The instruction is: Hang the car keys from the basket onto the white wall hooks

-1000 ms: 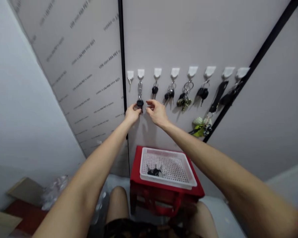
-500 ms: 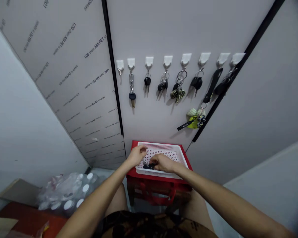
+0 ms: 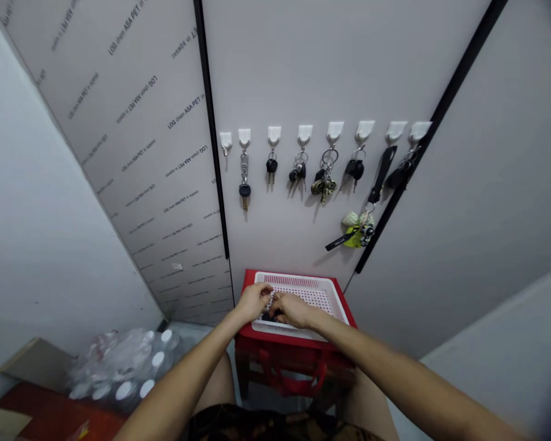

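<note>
A white perforated plastic basket (image 3: 340, 306) rests on a red-covered stool, with both hands in its left half. My right hand (image 3: 294, 310) curls its fingers round a dark bunch of keys (image 3: 270, 316) low in the basket. Close beside it, my left hand (image 3: 253, 302) has its thumb and fingers pinched together. Something small and pale shows between the fingertips of the two hands, too blurred to name. The fingers hide most of the bunch.
White adhesive hooks (image 3: 274, 135) line the wall panel ahead; most carry keys, among them a long black strap (image 3: 382, 174) with a yellow-green charm (image 3: 352, 237). The leftmost hook (image 3: 225, 141) is bare. Wrapped bottles (image 3: 123, 367) stand on the floor at left.
The view has tilted up a little. My right hand has moved left, and its fingertips now meet those of my left hand, which has closed into a pinch.
</note>
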The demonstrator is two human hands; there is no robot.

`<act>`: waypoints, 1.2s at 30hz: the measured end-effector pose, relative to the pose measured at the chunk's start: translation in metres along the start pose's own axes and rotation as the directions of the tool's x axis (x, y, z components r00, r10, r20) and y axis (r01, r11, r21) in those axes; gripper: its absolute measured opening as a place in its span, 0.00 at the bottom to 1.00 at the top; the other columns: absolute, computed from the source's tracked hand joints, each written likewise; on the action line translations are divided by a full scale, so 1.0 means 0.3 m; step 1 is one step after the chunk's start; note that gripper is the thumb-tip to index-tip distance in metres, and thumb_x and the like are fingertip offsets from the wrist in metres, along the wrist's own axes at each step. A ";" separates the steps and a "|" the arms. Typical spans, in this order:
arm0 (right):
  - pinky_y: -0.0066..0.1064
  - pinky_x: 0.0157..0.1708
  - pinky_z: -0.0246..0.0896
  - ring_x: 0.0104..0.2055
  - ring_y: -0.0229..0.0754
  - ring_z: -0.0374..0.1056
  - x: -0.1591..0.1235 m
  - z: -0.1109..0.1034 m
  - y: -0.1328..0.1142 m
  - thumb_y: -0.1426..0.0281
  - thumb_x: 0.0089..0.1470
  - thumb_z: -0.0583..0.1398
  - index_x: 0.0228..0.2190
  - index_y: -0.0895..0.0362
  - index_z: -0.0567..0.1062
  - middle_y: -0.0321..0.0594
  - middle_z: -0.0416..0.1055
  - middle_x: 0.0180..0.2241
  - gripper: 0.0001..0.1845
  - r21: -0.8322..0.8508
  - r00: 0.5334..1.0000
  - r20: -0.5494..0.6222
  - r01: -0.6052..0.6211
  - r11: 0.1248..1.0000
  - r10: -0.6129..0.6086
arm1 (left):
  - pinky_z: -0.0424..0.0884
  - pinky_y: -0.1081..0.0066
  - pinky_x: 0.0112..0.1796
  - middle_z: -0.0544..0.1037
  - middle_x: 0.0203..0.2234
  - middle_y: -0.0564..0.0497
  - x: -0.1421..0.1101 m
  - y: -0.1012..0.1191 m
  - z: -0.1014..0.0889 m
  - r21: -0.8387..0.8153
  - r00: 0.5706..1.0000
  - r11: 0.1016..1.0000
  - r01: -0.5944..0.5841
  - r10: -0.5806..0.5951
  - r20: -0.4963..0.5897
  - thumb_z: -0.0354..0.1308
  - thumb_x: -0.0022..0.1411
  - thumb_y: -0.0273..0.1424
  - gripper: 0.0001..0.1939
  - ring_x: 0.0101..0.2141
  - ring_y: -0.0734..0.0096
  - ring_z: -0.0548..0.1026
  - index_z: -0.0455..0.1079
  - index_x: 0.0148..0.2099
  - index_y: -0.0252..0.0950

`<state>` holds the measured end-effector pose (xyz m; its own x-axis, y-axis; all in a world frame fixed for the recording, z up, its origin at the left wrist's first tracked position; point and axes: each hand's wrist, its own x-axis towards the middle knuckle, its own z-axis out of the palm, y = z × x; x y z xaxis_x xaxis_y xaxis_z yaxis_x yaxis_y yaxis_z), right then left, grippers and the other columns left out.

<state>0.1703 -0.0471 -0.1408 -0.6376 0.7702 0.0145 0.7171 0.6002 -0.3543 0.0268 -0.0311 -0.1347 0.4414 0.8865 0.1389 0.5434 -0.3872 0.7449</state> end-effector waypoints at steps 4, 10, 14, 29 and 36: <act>0.22 0.25 0.52 0.23 0.32 0.58 0.023 -0.041 -0.021 0.80 0.33 0.51 0.17 0.60 0.69 0.35 0.63 0.19 0.08 0.237 0.981 -0.123 -0.120 0.964 0.153 | 0.62 0.73 0.37 0.71 0.30 0.49 0.000 0.009 -0.014 -0.240 1.000 0.971 0.013 -0.012 0.007 0.46 0.43 0.20 0.14 0.32 0.74 0.68 0.64 0.35 0.31; 0.21 0.14 0.48 0.13 0.29 0.52 0.096 -0.210 -0.098 0.76 0.36 0.51 0.17 0.60 0.63 0.28 0.55 0.10 0.02 0.676 0.872 -0.160 -0.245 0.695 0.463 | 0.59 0.71 0.39 0.69 0.34 0.50 0.007 0.075 -0.059 -0.532 0.998 0.844 -0.062 0.043 -0.048 0.51 0.41 0.22 0.17 0.37 0.72 0.65 0.61 0.39 0.32; 0.21 0.14 0.50 0.12 0.28 0.53 0.155 -0.307 -0.125 0.76 0.35 0.51 0.17 0.60 0.61 0.27 0.56 0.11 0.02 0.723 0.832 -0.270 -0.158 0.672 0.485 | 0.61 0.69 0.36 0.71 0.26 0.50 0.021 0.095 -0.105 -0.600 0.993 0.799 -0.040 -0.037 -0.115 0.49 0.45 0.25 0.10 0.30 0.73 0.67 0.63 0.34 0.30; 0.22 0.19 0.54 0.16 0.28 0.56 0.364 -0.651 -0.310 0.73 0.37 0.52 0.21 0.60 0.66 0.32 0.62 0.17 0.04 0.275 0.765 -0.637 0.113 0.955 0.093 | 0.58 0.79 0.22 0.66 0.15 0.55 0.161 0.264 -0.533 -0.263 0.870 0.937 -0.231 0.077 -0.487 0.45 0.48 0.30 0.11 0.18 0.81 0.62 0.66 0.27 0.30; 0.26 0.31 0.57 0.28 0.34 0.63 0.487 -0.819 -0.349 0.77 0.38 0.51 0.24 0.60 0.70 0.36 0.68 0.24 0.09 0.000 0.618 -0.786 0.002 1.000 -0.001 | 0.56 0.78 0.19 0.66 0.13 0.53 0.294 0.356 -0.732 -0.008 0.810 0.998 -0.067 0.049 -0.585 0.44 0.49 0.35 0.15 0.17 0.79 0.62 0.67 0.25 0.30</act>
<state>0.0714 0.0555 0.1280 -0.1734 0.6449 0.7443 0.7155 0.6018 -0.3547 -0.0331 0.0614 0.1004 -0.0333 0.8468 0.5309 0.5068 -0.4435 0.7393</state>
